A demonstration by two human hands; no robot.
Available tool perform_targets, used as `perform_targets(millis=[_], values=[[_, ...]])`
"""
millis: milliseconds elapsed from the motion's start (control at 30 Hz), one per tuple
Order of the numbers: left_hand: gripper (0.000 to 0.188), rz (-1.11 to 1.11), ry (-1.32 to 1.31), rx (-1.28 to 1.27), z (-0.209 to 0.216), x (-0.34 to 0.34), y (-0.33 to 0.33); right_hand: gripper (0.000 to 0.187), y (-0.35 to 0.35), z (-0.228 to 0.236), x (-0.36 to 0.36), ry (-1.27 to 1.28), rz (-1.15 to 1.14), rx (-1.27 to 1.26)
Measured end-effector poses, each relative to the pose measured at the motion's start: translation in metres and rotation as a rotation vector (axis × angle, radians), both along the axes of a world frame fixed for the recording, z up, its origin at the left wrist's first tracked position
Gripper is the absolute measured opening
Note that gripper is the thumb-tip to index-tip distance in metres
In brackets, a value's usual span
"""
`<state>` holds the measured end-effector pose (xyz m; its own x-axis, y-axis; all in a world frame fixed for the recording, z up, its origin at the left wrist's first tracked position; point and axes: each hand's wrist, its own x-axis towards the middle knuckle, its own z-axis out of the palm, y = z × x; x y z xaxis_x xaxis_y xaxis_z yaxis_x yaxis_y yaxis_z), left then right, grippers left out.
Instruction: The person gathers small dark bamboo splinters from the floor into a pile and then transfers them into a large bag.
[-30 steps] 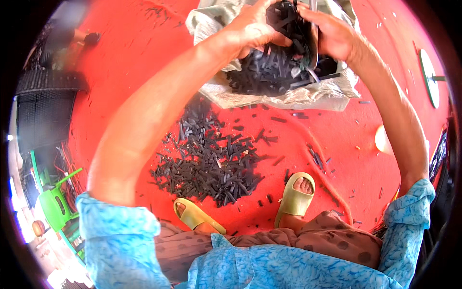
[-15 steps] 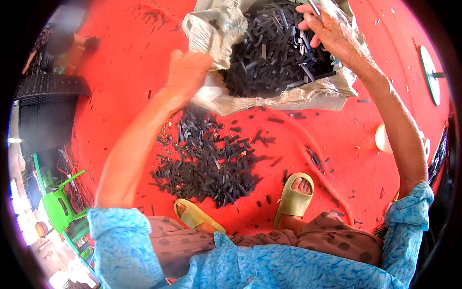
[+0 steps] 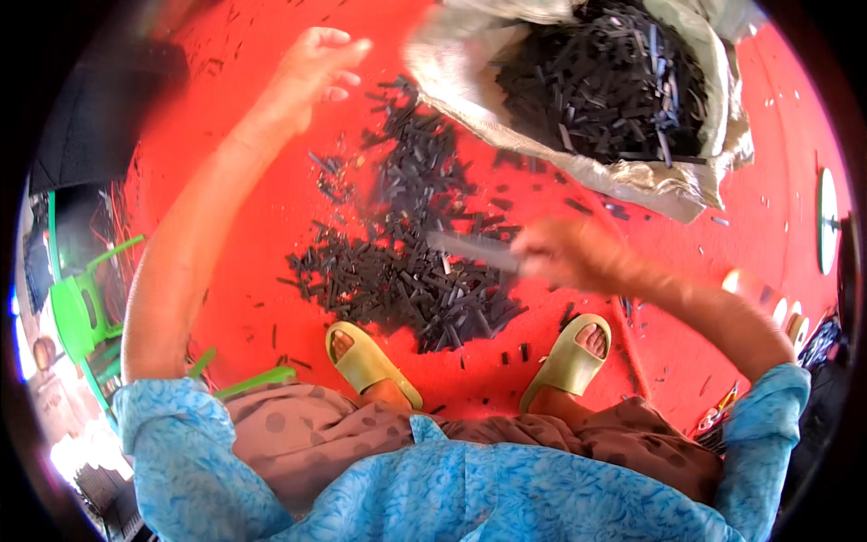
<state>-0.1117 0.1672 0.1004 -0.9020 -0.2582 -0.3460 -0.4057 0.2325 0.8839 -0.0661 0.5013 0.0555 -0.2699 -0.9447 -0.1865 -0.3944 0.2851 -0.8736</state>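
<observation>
Taking the pile of black strips (image 3: 424, 294) as our landmark, we see the pale woven sack (image 3: 632, 185) beyond it and to its right, its far part cut off by the upper edge. We can look into the sack's mouth at more strips, but how deep they go is hidden. To the pile's left, a green plastic chair (image 3: 74, 312) shows clearly enough, while we cannot make out the dark, blurred shape above it.

We see the left arm stretched out along the pile's left side, with the left hand (image 3: 321, 72) beside its far end, wrist bent, fingers parted and loosely curled around nothing that we can see. The right arm bends inward, bringing the right hand (image 3: 569, 257) just to the pile's right. Blurred as it is, we make out its fingers closed on a flat, blade-like tool (image 3: 476, 248).

That tool points left from the fingers, over the pile; we cannot tell whether it touches the strips. The pile lies between the two hands, nearer the right fingers, and on its near side we find two yellow-green sandals (image 3: 368, 357).
</observation>
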Motion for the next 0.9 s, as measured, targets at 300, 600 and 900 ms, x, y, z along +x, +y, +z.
perform_targets(millis=[300, 600, 900], values=[[0.011, -1.517, 0.680, -0.540, -0.100, 0.240, 0.055, 0.010, 0.000, -0.092, 0.159, 0.345, 0.396, -0.211], [0.017, -1.492, 0.911, -0.852, -0.147, 0.221, 0.045, 0.010, -0.048, -0.103, 0.080, 0.753, 0.438, -0.139], [0.012, -1.004, 0.602, -0.984, -0.102, 0.122, -0.026, 0.013, -0.125, -0.085, -0.003, 0.797, 0.116, -0.265]])
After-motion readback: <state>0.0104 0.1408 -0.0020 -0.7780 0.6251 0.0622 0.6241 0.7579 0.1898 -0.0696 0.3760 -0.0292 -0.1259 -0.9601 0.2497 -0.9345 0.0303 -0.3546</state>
